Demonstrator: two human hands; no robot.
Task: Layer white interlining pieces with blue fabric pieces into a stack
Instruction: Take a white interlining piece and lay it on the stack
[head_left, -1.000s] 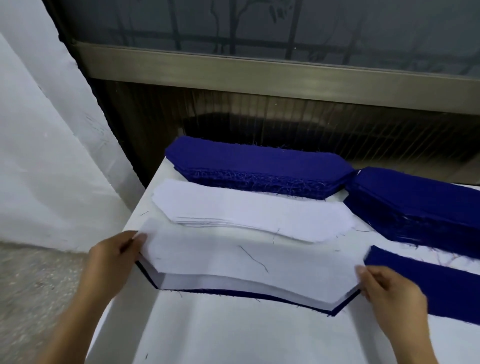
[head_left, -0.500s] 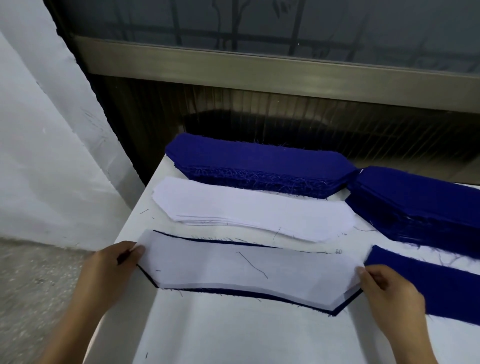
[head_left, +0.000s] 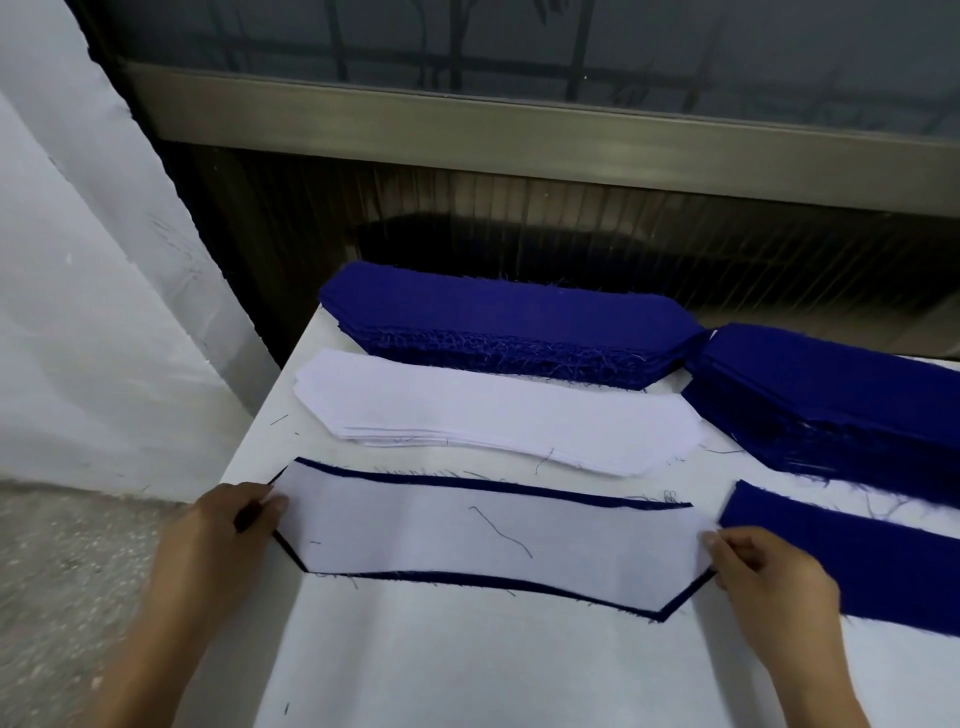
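Observation:
A white interlining piece (head_left: 493, 535) lies flat on a blue fabric piece (head_left: 467, 578), whose dark edge shows all around it. My left hand (head_left: 228, 525) pinches the left tip of the white piece. At the right tip my right hand (head_left: 763, 566) holds it between thumb and fingers. A loose dark thread lies on the white piece. Behind it sits a stack of white interlining pieces (head_left: 493, 415), and behind that a thick stack of blue fabric pieces (head_left: 509, 322).
A second blue stack (head_left: 841, 395) and a single blue piece (head_left: 852, 551) lie at the right. All rest on a white table (head_left: 467, 670) whose left edge drops to a grey floor. A dark wall and window frame stand behind.
The white piece, held raised over the blue piece a second ago, has been lowered flat onto it. Both hands stay at its tips.

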